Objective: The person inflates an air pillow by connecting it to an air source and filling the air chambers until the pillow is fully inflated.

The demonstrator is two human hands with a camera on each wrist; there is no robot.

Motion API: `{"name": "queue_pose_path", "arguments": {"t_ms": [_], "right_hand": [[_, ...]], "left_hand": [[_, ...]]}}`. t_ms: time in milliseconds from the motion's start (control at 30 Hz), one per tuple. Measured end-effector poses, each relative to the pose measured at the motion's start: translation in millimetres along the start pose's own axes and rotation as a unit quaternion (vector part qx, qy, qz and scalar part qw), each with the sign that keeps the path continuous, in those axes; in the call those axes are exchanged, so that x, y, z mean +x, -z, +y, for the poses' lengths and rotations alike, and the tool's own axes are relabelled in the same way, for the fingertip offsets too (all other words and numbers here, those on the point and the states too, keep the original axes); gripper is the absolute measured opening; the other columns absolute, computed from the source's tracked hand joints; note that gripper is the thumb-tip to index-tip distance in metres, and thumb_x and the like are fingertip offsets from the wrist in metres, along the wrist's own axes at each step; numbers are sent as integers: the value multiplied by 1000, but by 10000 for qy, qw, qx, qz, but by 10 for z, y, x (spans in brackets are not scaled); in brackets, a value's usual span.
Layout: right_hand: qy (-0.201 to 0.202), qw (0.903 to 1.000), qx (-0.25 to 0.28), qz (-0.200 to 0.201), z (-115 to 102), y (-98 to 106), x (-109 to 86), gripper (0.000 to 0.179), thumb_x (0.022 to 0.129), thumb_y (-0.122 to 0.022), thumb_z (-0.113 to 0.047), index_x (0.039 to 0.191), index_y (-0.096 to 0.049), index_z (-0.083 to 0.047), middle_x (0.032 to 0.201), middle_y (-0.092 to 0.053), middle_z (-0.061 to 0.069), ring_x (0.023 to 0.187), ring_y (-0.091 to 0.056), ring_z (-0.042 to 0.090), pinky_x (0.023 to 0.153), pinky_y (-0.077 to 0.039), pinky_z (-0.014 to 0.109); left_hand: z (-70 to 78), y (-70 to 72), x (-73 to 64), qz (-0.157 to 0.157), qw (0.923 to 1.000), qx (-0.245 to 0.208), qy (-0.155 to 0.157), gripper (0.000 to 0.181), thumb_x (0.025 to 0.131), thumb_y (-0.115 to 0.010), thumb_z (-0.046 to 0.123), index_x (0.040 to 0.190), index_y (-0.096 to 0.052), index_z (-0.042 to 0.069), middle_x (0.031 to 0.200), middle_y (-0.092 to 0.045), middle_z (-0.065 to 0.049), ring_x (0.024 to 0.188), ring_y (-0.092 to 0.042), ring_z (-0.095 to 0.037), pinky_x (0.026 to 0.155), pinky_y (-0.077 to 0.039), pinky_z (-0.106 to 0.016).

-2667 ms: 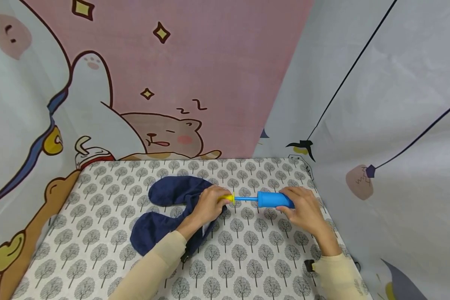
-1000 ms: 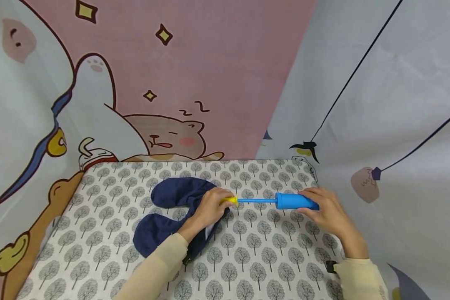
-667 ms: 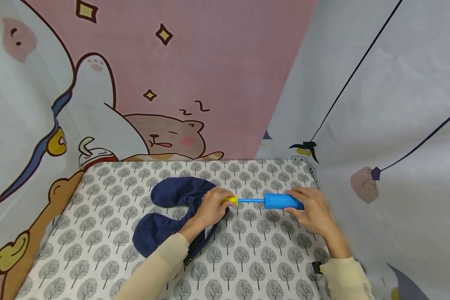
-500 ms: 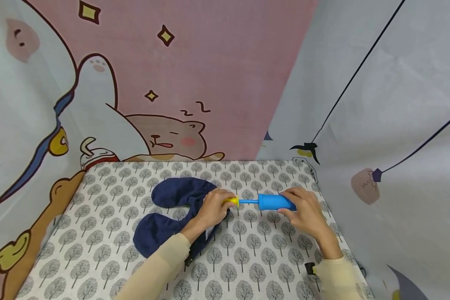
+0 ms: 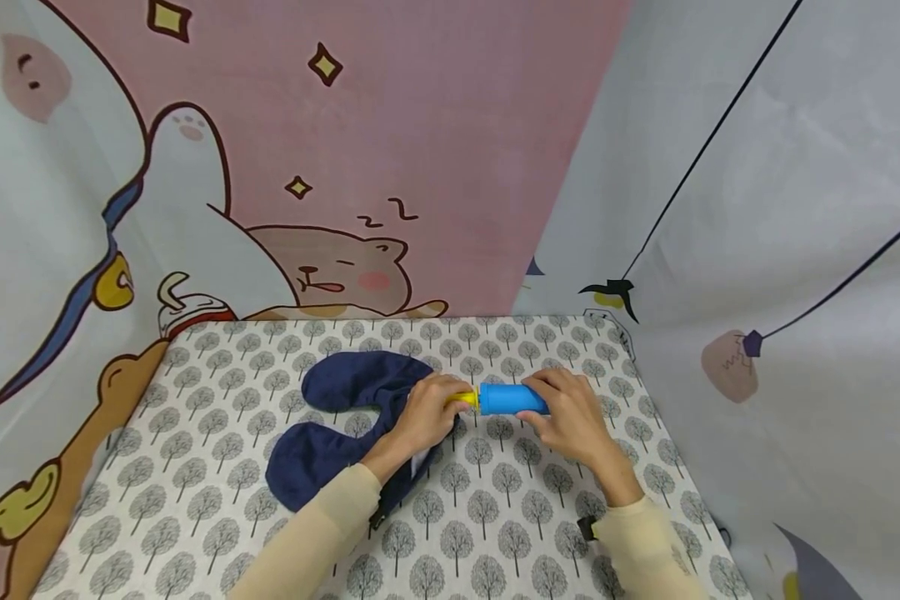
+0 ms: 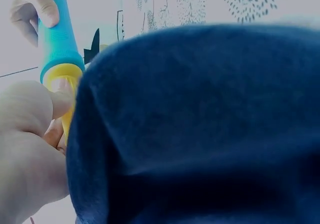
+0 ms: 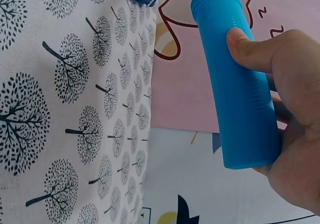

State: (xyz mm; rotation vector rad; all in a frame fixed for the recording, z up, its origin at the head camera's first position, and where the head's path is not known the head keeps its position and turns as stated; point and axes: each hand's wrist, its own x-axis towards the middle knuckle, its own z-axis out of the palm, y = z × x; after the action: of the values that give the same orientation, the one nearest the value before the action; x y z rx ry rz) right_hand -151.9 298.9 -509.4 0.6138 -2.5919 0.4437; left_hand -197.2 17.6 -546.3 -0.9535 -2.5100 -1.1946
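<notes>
In the head view, a blue hand pump with a yellow end piece is held level above the table. My left hand grips the yellow end, and my right hand wraps round the blue barrel. The barrel meets the yellow end, so hardly any rod shows. A navy U-shaped neck pillow lies under and left of my left hand, partly covered by the forearm. It fills much of the left wrist view as dark blue fabric. The right wrist view shows my thumb pressed along the barrel.
The table is covered with a white cloth printed with grey trees. Behind it hangs a pink curtain with cartoon animals, and a pale curtain closes the right side. A small black piece sits at my right wrist.
My right hand drew the blue barrel out to the right, then pushed it left until the rod went in. My left hand and the pillow stayed nearly still.
</notes>
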Motion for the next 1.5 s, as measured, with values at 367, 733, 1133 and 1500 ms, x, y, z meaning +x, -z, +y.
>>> {"name": "queue_pose_path", "arguments": {"t_ms": [367, 733, 1133, 1500], "right_hand": [[-401, 9970, 423, -511, 186, 209, -126, 54, 87, -100, -21, 134, -80, -4, 131, -77, 21, 120, -72, 45, 102, -54, 67], [-596, 9953, 554, -529, 604, 525, -343, 55, 84, -101, -18, 135, -81, -7, 136, -77, 24, 123, -71, 50, 102, -52, 73], [-849, 9922, 580, -704, 680, 610, -444, 56, 85, -101, -18, 134, -80, -3, 134, -77, 23, 120, -71, 48, 97, -57, 69], [-140, 9990, 413, -93, 319, 306, -199, 53, 79, -104, -15, 125, -83, 1, 121, -80, 20, 111, -75, 44, 94, -58, 68]], "left_hand": [[39, 105, -18, -277, 9993, 116, 204, 21, 102, -82, 12, 122, -86, 7, 121, -86, -10, 112, -79, -30, 102, -64, -47], [18, 91, -23, -215, 9996, 123, 130, 18, 101, -83, 11, 119, -87, 10, 118, -86, -8, 109, -80, -27, 105, -64, -46], [35, 42, -8, -320, 9993, 122, 123, 17, 104, -80, 11, 120, -86, 8, 119, -86, -8, 108, -79, -28, 98, -65, -44], [51, 51, 4, -231, 9990, 317, 233, 14, 104, -80, 12, 116, -85, 9, 115, -85, -8, 103, -77, -26, 89, -65, -40]]}}
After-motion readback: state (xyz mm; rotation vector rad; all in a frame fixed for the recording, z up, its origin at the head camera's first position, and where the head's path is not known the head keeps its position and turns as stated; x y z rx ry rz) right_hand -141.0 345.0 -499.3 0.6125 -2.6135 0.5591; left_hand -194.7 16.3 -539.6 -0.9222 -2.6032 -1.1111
